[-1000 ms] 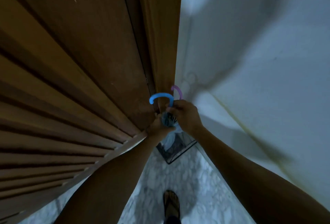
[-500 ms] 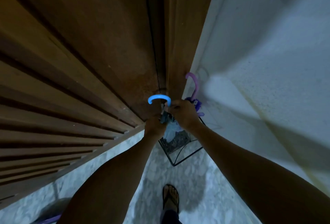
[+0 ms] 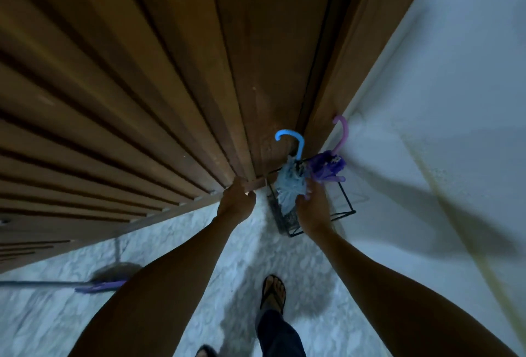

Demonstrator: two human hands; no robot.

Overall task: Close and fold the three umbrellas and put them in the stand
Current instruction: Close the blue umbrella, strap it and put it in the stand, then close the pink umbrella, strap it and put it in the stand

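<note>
Black wire stand (image 3: 345,208) in the far corner holds the blue umbrella (image 3: 290,186) and purple umbrella (image 3: 327,168), both folded. The right hand (image 3: 311,208) touches the blue canopy, fingers spread. The left hand (image 3: 236,200) hangs loosely curled, empty, near the wooden door (image 3: 170,86).

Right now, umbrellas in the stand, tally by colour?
Blue umbrella: 1
Purple umbrella: 1
Total in the wire stand: 2
</note>
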